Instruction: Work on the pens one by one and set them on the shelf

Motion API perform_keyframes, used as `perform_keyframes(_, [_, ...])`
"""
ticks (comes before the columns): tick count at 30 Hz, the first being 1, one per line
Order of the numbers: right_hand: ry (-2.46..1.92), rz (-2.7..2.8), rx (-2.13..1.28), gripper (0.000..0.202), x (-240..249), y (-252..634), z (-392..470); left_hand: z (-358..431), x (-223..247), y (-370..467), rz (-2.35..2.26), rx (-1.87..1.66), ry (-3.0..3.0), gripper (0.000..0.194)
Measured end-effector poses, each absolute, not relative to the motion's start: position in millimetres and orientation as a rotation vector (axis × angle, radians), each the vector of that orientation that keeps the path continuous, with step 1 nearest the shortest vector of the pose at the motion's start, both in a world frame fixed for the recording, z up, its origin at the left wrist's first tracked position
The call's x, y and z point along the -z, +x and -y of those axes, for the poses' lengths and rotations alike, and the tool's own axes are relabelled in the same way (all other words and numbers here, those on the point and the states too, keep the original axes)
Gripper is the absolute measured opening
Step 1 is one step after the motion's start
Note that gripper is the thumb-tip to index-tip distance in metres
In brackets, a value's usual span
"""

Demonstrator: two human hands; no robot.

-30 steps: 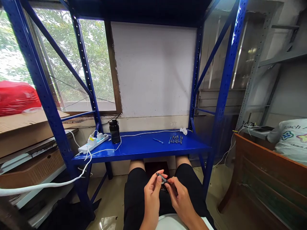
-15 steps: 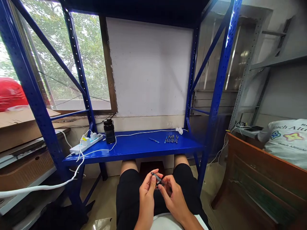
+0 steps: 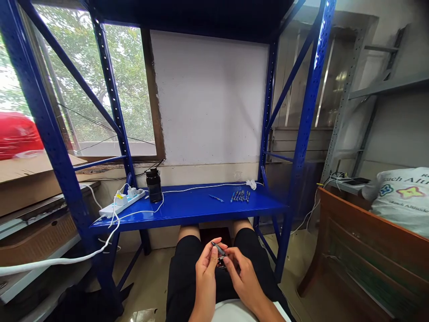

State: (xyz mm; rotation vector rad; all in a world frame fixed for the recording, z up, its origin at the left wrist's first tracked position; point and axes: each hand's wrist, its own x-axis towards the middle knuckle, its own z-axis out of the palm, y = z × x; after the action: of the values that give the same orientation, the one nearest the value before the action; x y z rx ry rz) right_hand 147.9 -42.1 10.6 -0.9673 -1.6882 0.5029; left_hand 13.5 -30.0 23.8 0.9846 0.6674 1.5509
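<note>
Above my lap, my left hand (image 3: pixel 207 264) is closed around a grey and black pen (image 3: pixel 219 248), its dark tip pointing up and left between thumb and fingers. My right hand (image 3: pixel 241 270) pinches at the pen's lower end, with thumb and forefinger close together. Some small dark and shiny detail shows between the two hands, too small to make out. Beyond them, on the blue shelf table (image 3: pixel 187 203), one blue pen (image 3: pixel 216 198) lies apart, left of a row of several pens (image 3: pixel 240 196).
A black bottle (image 3: pixel 153 185) and a white power strip (image 3: pixel 122 203) with cables stand at the table's left. Crumpled white tissue (image 3: pixel 251 184) lies at the back right. A wooden chair (image 3: pixel 365 241) with a white bag (image 3: pixel 404 197) behind it is on the right.
My knees have drawn inward. The right fingers have shifted slightly at the pen's lower end, while the left hand keeps its hold. The camera view has tilted a little.
</note>
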Motion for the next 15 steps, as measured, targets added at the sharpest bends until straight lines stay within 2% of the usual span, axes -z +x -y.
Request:
perform_keyframes(2, [-0.974, 1.679, -0.53, 0.028, -10.8, 147.8, 42.1, 29.1, -22.5, 13.7, -0.677, -1.547, 0.983, 0.045])
perform_keyframes(5, [-0.956, 1.691, -0.538, 0.04, -11.7, 147.7, 41.7, 28.4, -21.9, 14.0, -0.687, -1.547, 0.987, 0.046])
perform_keyframes(10, [-0.989, 1.679, -0.608, 0.032, -14.6, 147.9, 41.8, 29.6, -24.1, 13.2, -0.695, -1.566, 0.964, 0.046])
perform_keyframes(15, [-0.941, 1.717, -0.678, 0.049, -12.5, 146.9, 39.2, 29.9, -25.0, 12.3, -0.669, -1.579, 0.934, 0.042])
